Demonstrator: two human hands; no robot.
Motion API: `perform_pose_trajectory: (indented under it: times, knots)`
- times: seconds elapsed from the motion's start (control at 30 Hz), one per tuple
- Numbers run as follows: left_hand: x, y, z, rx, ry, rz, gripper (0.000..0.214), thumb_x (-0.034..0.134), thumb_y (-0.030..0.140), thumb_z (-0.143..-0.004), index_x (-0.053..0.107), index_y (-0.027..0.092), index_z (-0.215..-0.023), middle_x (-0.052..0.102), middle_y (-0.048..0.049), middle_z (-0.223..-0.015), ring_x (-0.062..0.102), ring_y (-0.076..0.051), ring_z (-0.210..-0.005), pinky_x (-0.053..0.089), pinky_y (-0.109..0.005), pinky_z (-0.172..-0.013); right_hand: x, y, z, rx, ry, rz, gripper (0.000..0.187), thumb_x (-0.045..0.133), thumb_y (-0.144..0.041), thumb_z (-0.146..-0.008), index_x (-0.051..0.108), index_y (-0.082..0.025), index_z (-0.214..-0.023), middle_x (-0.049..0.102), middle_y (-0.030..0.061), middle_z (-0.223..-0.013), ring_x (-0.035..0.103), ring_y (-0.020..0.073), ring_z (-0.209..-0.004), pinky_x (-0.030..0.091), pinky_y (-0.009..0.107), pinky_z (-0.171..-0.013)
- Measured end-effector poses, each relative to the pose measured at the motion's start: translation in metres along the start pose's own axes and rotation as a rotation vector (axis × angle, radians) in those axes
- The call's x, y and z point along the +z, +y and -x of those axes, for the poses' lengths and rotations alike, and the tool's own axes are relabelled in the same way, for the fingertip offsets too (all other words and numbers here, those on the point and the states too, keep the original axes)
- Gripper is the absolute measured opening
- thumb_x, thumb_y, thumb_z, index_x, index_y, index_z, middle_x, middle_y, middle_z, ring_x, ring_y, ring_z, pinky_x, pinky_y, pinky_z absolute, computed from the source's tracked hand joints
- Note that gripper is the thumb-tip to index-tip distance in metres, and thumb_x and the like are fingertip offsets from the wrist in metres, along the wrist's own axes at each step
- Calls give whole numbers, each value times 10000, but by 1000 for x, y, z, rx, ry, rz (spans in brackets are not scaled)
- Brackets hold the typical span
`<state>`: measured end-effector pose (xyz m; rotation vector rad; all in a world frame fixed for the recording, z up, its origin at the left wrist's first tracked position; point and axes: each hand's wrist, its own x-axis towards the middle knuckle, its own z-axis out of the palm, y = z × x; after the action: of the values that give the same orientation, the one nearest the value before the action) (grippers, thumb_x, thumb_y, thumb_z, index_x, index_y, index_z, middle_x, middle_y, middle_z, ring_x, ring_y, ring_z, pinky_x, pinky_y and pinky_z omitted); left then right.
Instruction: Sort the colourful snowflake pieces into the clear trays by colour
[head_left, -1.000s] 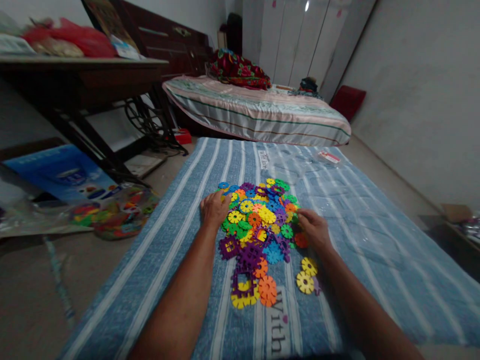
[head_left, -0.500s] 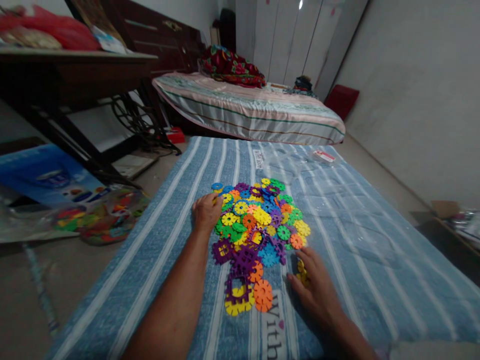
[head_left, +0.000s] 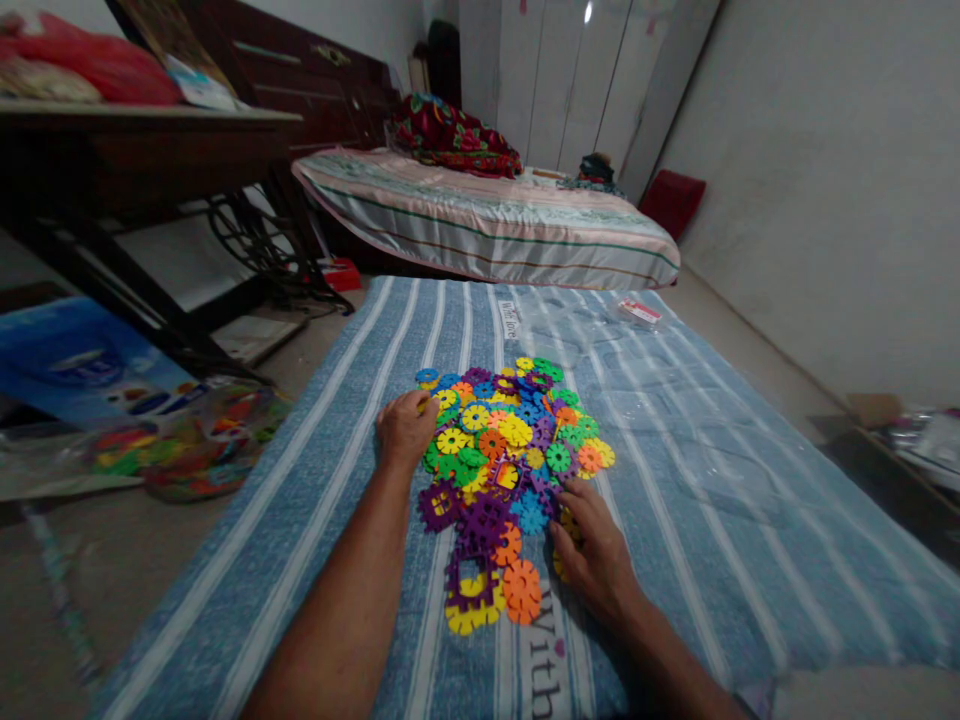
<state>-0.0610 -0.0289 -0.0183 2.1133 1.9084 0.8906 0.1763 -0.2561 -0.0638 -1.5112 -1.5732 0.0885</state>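
Observation:
A heap of colourful plastic interlocking discs lies on a blue striped cloth. My left hand is at the heap's left edge, fingers curled in, with a bit of yellow disc showing at the fingertips. At the right lower side of the heap, my right hand is bent over several yellow discs, partly hidden under its fingers. Between the hands are purple square notched pieces, and nearer me a yellow disc and an orange disc.
Clear plastic packaging with a red and white label lies on the cloth's right side. Beyond stands a bed. To the left are a sewing-machine table and a bag of coloured pieces on the floor.
My right hand has moved left against the heap, carrying the yellow discs with it. My left hand stays at the left edge. The view has shifted slightly.

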Motion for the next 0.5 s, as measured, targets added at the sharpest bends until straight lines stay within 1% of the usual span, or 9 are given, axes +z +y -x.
perform_pose_trajectory:
  times: [0.17, 0.4, 0.5]
  knots:
    - [1, -2, -2, -3, 15, 2, 312, 479, 367, -871, 733, 214, -971, 774, -97, -1081, 687, -267, -1011, 491, -371, -954, -6, -6, -5, -41, -20, -15, 206, 573, -230, -917, 705, -213, -1074, 702, 148, -1210, 669, 266, -1161, 580, 434, -998]
    - [1, -4, -4, -6, -1, 12, 370, 455, 396, -863, 732, 192, -1000, 771, -112, -1105, 687, -275, -1029, 494, -374, -963, -10, -14, -8, -87, -29, 5, 195, 568, -206, -929, 703, -224, -1068, 712, 132, -1187, 669, 252, -1152, 574, 420, -1000]
    - [0, -4, -4, -8, -1, 21, 367, 459, 392, -856, 734, 198, -1002, 772, -105, -1103, 687, -271, -1034, 499, -364, -958, -11, -15, -9, -118, -16, 2, 191, 562, -194, -935, 703, -224, -1060, 721, 124, -1161, 673, 247, -1139, 575, 412, -987]
